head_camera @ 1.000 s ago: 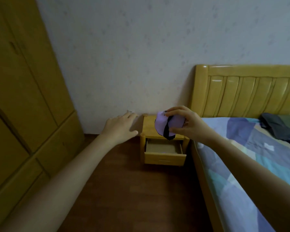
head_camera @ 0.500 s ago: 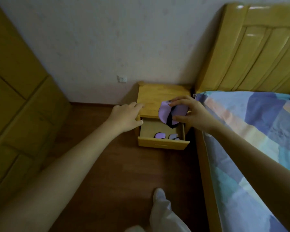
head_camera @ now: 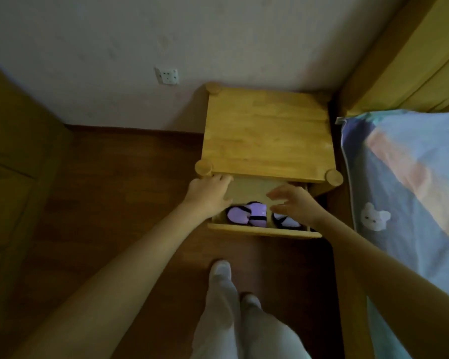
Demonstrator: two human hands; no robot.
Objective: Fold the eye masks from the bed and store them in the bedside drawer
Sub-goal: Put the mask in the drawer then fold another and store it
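Note:
The bedside table's drawer (head_camera: 262, 231) stands pulled out below me. Inside lie folded purple eye masks with black straps: two (head_camera: 246, 217) side by side at the left and one paler mask (head_camera: 288, 222) at the right. My left hand (head_camera: 210, 195) rests on the drawer's left side, fingers spread. My right hand (head_camera: 294, 204) hovers over the right part of the drawer with fingers apart and nothing in it, just above the paler mask, partly hiding it.
The wooden bedside table (head_camera: 267, 133) stands against the wall under a socket (head_camera: 167, 75). The bed (head_camera: 410, 193) with a patchwork sheet and its headboard lies to the right. A wardrobe (head_camera: 13, 161) fills the left. My legs and feet (head_camera: 233, 294) stand on the wood floor.
I have stepped closer and look straight down. My right hand has let go of the folded purple mask, which now lies in the drawer. My left hand moved from the tabletop corner to the drawer's side.

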